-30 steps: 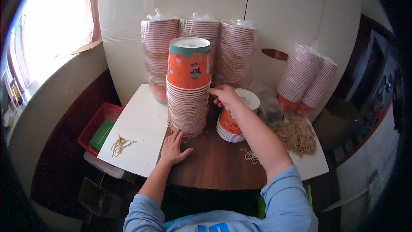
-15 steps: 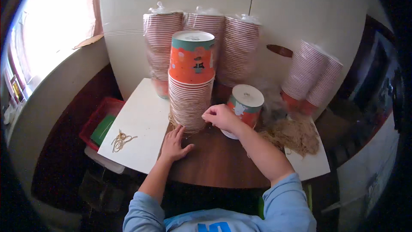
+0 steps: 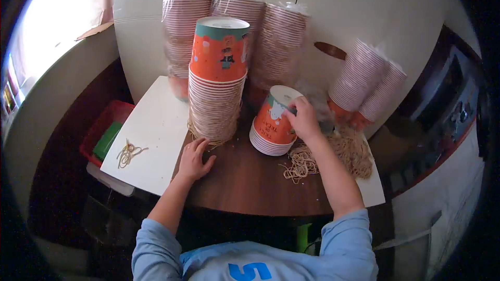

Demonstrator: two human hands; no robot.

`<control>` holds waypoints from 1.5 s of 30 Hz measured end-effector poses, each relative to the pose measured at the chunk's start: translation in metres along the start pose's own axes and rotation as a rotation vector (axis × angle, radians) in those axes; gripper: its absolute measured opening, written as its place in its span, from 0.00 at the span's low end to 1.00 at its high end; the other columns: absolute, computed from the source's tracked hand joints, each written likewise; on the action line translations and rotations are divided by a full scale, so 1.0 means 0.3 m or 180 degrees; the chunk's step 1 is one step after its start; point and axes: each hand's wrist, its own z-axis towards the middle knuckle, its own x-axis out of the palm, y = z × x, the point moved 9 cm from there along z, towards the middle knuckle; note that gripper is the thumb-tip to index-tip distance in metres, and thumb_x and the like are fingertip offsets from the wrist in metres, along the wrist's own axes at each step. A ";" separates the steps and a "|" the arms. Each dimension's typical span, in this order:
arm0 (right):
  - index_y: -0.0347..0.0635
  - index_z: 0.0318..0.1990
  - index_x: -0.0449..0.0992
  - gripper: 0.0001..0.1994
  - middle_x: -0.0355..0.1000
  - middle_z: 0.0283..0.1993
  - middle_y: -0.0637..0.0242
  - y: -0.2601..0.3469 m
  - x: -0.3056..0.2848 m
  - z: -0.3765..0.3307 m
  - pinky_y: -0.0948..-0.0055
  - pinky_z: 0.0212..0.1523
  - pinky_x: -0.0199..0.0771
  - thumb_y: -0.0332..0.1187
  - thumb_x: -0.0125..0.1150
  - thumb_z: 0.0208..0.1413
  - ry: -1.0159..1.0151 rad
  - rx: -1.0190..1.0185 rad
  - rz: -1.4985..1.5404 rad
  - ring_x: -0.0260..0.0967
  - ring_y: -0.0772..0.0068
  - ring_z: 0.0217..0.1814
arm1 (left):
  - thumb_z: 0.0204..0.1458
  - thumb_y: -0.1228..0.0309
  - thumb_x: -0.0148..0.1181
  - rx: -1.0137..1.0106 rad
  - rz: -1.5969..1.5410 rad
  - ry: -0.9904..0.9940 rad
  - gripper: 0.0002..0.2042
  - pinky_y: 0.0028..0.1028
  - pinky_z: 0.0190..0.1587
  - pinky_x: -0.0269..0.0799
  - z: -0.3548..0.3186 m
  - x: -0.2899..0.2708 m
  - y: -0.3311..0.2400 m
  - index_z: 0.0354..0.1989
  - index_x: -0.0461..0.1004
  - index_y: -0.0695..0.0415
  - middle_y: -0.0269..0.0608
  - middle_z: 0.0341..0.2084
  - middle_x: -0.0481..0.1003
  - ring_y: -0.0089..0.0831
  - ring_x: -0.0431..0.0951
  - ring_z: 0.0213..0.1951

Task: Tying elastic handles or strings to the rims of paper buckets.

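Observation:
A tall stack of upside-down orange paper cups [image 3: 217,80] stands on the round brown table [image 3: 250,182]. My left hand [image 3: 195,159] lies flat on the table at the foot of that stack, fingers spread, holding nothing. To the right a short, tilted stack of the same cups [image 3: 273,122] rests on the table. My right hand [image 3: 304,118] grips the right side of its top cup. A heap of tan rubber bands [image 3: 333,151] lies just below and right of that hand.
Several plastic-wrapped sleeves of cups [image 3: 234,26] lean on the back wall, with two more sleeves [image 3: 367,83] at the right. A white board [image 3: 151,135] carries a small bunch of rubber bands [image 3: 128,152]. A red bin [image 3: 107,130] sits lower left.
My right hand has moved from the tall stack to the right, onto the short stack. The short stack now tilts. My left hand has stayed at the tall stack's foot.

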 end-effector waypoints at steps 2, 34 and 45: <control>0.37 0.31 0.70 0.13 0.69 0.33 0.57 0.010 -0.024 0.020 0.64 0.39 0.68 0.28 0.68 0.39 -0.0217 -0.0101 0.0398 0.68 0.55 0.37 | 0.41 0.61 0.65 0.0083 -0.0026 -0.0065 0.29 0.39 0.56 0.62 -0.002 0.012 -0.023 0.53 0.66 0.58 0.50 0.51 0.66 0.47 0.67 0.52; 0.35 0.29 0.72 0.10 0.71 0.31 0.53 0.175 -0.010 0.185 0.61 0.38 0.68 0.29 0.66 0.41 0.0510 0.0132 0.0526 0.69 0.53 0.36 | 0.46 0.73 0.59 -0.2427 -0.5935 -0.0004 0.11 0.20 0.22 0.63 0.198 0.511 -0.162 0.38 0.72 0.62 0.33 0.22 0.72 0.21 0.68 0.20; 0.35 0.33 0.73 0.09 0.72 0.33 0.59 0.231 -0.365 0.229 0.70 0.39 0.69 0.30 0.63 0.48 -0.0797 -0.0176 0.0587 0.69 0.67 0.34 | 0.38 0.71 0.64 -0.2796 -0.4483 -0.0679 0.12 0.25 0.29 0.71 0.224 0.557 -0.113 0.30 0.74 0.65 0.39 0.23 0.75 0.27 0.75 0.25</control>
